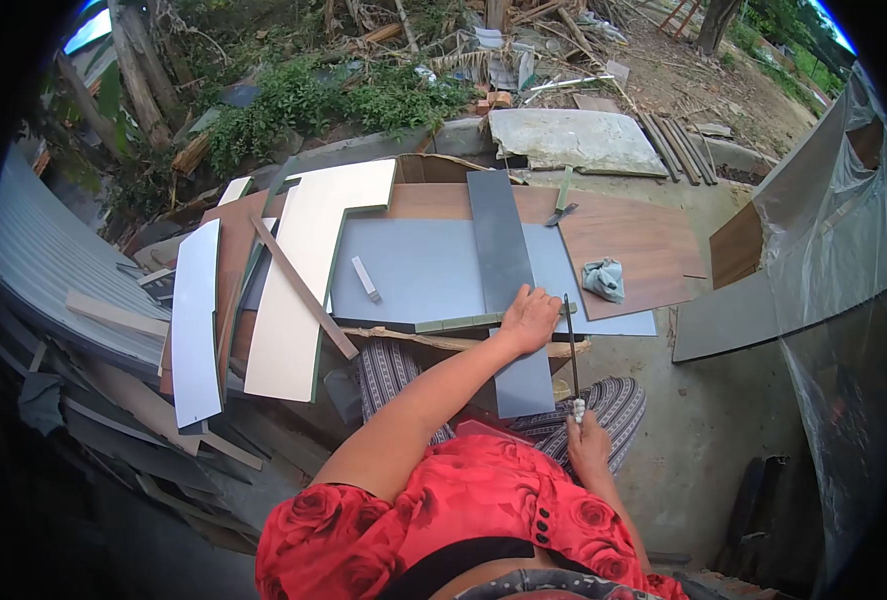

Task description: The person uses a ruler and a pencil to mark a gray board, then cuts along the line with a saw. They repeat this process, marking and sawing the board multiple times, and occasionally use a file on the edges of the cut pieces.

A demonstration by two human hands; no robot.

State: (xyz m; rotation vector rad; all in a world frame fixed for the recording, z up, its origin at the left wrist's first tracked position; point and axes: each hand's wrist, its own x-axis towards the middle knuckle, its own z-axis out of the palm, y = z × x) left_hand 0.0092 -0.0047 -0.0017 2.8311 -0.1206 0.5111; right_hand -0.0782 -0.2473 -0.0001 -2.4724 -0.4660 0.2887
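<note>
The left hand lies across the dark grey plank, its grip unclear from here; the right hand is wrapped round a slender pale-handled tool just right of the plank. I'd keep the plank pressed flat, fingers clear of the tool

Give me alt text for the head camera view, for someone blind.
Someone in a red floral top rests the left hand on a dark grey board where a narrow greenish strip crosses it; the right hand holds a long, thin tool. The board lies across a blue-grey panel, with a crumpled cloth on a brown panel to the right.
</note>
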